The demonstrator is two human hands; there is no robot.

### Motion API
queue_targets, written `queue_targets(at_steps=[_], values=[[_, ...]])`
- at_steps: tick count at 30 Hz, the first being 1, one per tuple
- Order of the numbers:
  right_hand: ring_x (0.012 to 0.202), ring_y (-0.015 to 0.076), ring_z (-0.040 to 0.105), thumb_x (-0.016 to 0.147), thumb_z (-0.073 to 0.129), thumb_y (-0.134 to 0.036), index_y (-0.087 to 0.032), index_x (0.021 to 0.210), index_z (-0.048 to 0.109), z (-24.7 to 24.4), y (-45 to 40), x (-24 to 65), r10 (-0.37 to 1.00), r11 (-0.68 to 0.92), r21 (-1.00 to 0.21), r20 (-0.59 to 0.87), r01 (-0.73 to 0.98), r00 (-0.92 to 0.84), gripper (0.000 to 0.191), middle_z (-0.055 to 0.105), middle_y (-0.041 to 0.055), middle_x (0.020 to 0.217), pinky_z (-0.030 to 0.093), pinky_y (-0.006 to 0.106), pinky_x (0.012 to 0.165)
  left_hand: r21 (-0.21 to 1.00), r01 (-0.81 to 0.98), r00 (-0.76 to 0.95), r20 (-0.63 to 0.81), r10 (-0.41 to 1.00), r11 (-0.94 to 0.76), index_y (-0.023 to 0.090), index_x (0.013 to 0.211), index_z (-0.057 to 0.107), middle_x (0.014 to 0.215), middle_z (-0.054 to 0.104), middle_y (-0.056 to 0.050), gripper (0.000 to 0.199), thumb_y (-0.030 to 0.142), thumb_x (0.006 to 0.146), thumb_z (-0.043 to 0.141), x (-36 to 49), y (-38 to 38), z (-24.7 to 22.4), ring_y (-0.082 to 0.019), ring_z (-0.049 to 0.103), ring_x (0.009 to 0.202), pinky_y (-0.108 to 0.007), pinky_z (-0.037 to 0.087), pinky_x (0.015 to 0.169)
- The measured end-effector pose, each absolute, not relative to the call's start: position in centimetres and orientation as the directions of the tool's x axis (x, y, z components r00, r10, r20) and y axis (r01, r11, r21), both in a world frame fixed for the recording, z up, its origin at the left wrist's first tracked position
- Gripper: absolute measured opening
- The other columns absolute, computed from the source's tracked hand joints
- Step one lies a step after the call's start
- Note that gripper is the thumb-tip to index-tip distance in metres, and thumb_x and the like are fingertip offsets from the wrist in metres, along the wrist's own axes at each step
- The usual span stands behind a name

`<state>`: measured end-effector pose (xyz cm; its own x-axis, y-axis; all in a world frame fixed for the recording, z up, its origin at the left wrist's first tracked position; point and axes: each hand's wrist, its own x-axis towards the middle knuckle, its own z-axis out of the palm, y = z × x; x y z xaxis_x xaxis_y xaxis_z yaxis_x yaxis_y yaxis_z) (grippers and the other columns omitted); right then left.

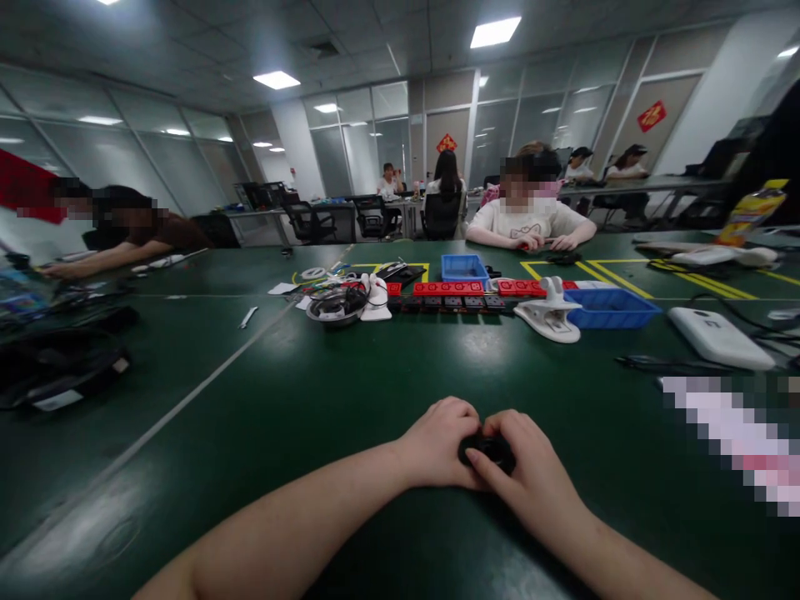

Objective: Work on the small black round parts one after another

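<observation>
Low over the near part of the green table [350,400], my two hands meet around a small, rounded black object [491,452]; its exact kind is not clear. My left hand [439,442] grips its left side, fingers curled over the far edge. From the right, my right hand [531,467] closes on it, with the thumb lying across its near side and the fingers bent over the top. The hands hide much of the object's outline.
Farther back stand a red-and-black power strip [450,290], a small blue bin [463,268], a larger blue bin [616,310], a white clamp stand [550,321] and a dish of cables [334,310]. A white box-shaped device [718,337] lies right. People sit across and at left.
</observation>
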<state>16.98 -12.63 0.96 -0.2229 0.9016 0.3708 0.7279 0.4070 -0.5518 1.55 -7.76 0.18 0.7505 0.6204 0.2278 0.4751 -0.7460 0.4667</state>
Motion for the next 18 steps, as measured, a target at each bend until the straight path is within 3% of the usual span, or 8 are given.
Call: queue_targets(at_steps=[6,11,15,18], values=[[0.073,0.0219,0.054,0.077,0.054,-0.034,-0.02,0.078,0.055,0.73,-12.4,17.33,0.839,0.529,-0.53,0.444,0.663,-0.314,0.014,0.058,0.0051,0.077,0.046,0.036,0.063,0.424,0.45,0.783,0.236,0.575,-0.786,0.019,0.09,0.059,0.104,0.054,-0.004,0.042,0.046,0.059,0.07,1.2,-7.37,-0.27,-0.022,0.048,0.1,-0.032,0.038,0.089],[0.082,0.0217,0.054,0.079,0.048,-0.023,-0.022,0.085,0.055,0.83,-12.57,17.61,0.766,0.639,-0.528,0.505,0.559,-0.398,0.009,0.06,0.005,0.085,0.048,0.036,0.068,0.392,0.442,0.806,0.22,0.549,-0.806,0.02,0.089,0.059,0.107,0.054,-0.004,0.04,0.046,0.06,0.069,1.1,-7.24,0.0,-0.022,0.048,0.103,-0.034,0.037,0.092],[0.084,0.0212,0.052,0.079,0.044,-0.015,-0.022,0.086,0.053,1.08,-12.71,17.54,0.742,0.67,-0.559,0.504,0.488,-0.442,0.013,0.059,0.0041,0.084,0.046,0.036,0.07,0.425,0.419,0.809,0.225,0.542,-0.802,0.018,0.088,0.059,0.106,0.054,-0.004,0.037,0.042,0.061,0.069,1.21,-7.44,0.24,-0.022,0.048,0.102,-0.035,0.035,0.093],[0.09,0.0217,0.05,0.078,0.045,-0.015,-0.021,0.094,0.052,1.16,-12.79,17.49,0.753,0.658,-0.583,0.512,0.477,-0.413,0.019,0.058,0.005,0.092,0.043,0.039,0.077,0.482,0.441,0.774,0.222,0.593,-0.757,0.017,0.1,0.054,0.105,0.053,-0.006,0.053,0.042,0.056,0.072,1.44,-7.68,0.38,-0.023,0.047,0.101,-0.036,0.037,0.092]])
